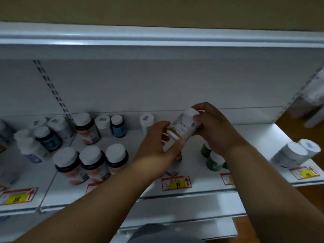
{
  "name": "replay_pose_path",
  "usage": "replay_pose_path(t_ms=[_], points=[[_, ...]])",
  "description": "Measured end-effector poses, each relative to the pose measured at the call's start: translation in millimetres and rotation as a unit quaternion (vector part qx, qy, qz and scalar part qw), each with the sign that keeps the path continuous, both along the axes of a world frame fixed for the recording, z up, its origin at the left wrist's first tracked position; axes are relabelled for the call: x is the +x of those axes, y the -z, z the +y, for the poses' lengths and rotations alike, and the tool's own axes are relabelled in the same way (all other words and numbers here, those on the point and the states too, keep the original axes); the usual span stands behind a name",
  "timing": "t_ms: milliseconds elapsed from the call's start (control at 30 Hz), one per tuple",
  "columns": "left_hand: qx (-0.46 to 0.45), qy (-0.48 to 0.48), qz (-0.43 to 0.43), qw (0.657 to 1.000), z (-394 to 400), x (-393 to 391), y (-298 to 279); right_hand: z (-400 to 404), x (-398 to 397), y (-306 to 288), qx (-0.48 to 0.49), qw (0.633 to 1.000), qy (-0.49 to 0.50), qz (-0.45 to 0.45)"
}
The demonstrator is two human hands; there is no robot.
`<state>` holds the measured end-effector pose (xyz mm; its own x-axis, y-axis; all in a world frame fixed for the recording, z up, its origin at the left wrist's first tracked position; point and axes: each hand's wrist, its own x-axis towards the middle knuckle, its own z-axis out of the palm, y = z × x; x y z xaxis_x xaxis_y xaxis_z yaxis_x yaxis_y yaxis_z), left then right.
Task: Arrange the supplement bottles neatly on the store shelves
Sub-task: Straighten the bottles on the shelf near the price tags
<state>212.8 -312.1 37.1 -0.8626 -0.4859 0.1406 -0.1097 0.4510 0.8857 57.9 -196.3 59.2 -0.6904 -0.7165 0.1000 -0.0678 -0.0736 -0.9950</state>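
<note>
From the head camera, both hands hold one bottle point(182, 124) up in the air above the white shelf point(245, 137). The bottle is tilted, its white cap up and to the right, its gold-and-white label facing the camera. The right hand point(213, 128) has its grip closed around the capped upper end, fingers wrapped over the cap. The left hand point(157, 146) has its grip closed on the lower end, thumb under the base and fingers curled behind it.

On the shelf to the left stand three dark bottles point(91, 163) with white caps in a front row, touching one another. Behind them are more bottles, among them a small blue bottle point(118, 126) and a slim white bottle point(146, 122) near the back wall. Below the right forearm stand green bottles point(214, 162). White tubs point(294, 152) lie at the shelf's right end. A red-and-yellow price tag point(176, 183) sits on the front edge.
</note>
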Motion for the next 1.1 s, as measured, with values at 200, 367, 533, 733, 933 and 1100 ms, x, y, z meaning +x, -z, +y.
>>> replay_pose_path(t_ms=[200,367,533,733,933,1100], points=[[0.034,0.030,0.047,0.998,39.7,-24.7,3.1,53.6,6.4,-18.4,0.063,0.995,0.048,0.064],[0.010,0.082,0.080,0.993,78.8,-46.5,14.3,98.9,-2.2,-13.3,0.138,0.973,0.135,0.128],[0.054,0.094,0.063,0.992,102.8,-62.5,12.8,121.6,-16.7,-13.6,0.121,0.976,0.127,0.131],[0.071,0.002,0.068,0.995,127.0,-46.9,13.7,122.5,-22.8,-16.3,0.073,0.988,0.048,0.124],[0.064,-0.147,0.060,0.985,147.8,23.9,21.6,99.5,18.0,7.6,0.039,0.986,-0.111,0.119],[0.055,-0.236,0.049,0.969,150.4,97.6,21.1,72.2,82.4,8.2,0.018,0.972,-0.219,0.079]])
